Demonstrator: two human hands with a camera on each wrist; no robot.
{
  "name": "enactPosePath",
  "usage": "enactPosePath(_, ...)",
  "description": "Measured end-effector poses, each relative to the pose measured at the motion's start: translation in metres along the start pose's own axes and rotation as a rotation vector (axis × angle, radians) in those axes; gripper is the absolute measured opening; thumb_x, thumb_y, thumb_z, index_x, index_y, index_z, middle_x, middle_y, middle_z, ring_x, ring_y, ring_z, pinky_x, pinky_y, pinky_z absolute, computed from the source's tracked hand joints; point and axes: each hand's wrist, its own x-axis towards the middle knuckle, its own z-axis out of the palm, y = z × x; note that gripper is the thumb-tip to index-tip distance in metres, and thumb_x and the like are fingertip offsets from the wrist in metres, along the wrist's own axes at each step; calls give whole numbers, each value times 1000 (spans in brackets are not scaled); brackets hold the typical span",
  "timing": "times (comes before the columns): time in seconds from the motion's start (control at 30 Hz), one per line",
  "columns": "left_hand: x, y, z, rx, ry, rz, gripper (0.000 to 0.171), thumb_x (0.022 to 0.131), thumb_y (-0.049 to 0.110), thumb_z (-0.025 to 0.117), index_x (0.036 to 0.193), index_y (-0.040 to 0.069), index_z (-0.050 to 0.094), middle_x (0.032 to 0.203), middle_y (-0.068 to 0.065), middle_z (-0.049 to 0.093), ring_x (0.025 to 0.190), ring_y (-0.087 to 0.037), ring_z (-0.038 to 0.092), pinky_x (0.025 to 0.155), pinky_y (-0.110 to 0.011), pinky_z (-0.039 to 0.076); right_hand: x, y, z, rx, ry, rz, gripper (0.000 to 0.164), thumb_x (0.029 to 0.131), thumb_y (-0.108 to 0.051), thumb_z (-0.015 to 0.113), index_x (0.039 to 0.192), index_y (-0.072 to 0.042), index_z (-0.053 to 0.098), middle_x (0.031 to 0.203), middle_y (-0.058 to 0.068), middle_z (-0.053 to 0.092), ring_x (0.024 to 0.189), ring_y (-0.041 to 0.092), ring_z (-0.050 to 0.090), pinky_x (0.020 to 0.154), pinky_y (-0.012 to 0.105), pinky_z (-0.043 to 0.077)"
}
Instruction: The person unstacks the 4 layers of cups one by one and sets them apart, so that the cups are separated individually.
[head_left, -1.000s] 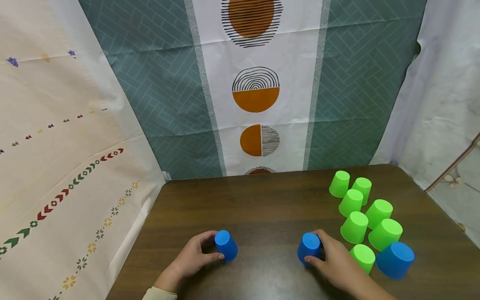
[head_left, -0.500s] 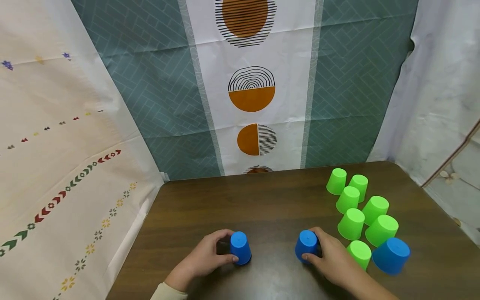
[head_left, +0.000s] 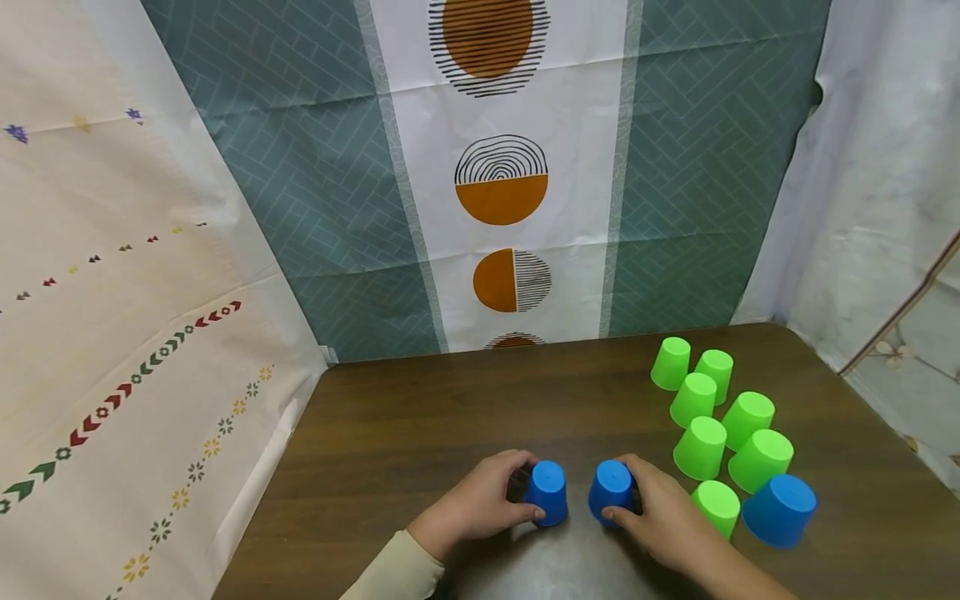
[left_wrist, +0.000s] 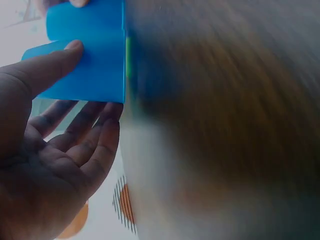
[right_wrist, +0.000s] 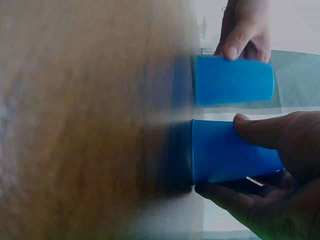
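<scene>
Near the front middle of the table, my left hand grips an upside-down blue cup between thumb and fingers. A second upside-down blue cup stands a short gap to its right, held by my right hand from the right side. In the right wrist view, the left-hand cup and the right-hand cup are side by side and apart, rims toward the table. The left wrist view shows my thumb lying along the near cup's wall.
Several upside-down green cups stand in a loose cluster on the table's right side. A larger-looking blue cup is at their front. The brown wooden table ends at a patterned cloth behind.
My left hand has moved to the right with its blue cup, bringing it close to the other one. My right hand and its cup have stayed nearly in place.
</scene>
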Motion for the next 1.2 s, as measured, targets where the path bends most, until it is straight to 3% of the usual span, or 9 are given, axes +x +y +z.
enactPosePath(0.33, 15, 7, 12, 19, -25, -31, 44, 91, 32, 86, 128, 25, 64, 120, 16, 64, 115, -8, 62, 99, -35, 54, -1, -1, 2, -15, 17, -37, 57, 82, -17, 91, 128, -3, 60, 120, 8, 68, 112, 31, 68, 93, 56, 57)
enactPosePath(0.63, 15, 8, 14, 22, -17, -38, 45, 91, 34, 85, 130, 26, 63, 121, 16, 63, 116, -8, 62, 100, -37, 54, 1, -1, 2, -24, -5, -8, 57, 83, -17, 91, 129, -3, 60, 120, 9, 68, 113, 31, 68, 94, 56, 56)
enactPosePath(1.2, 17, 6, 15, 23, -15, -35, 45, 91, 34, 85, 130, 25, 63, 120, 16, 63, 115, -5, 62, 100, -35, 54, 0, 0, 1, -24, 3, -30, 55, 83, -16, 90, 127, -3, 61, 118, 8, 68, 111, 29, 68, 94, 56, 57)
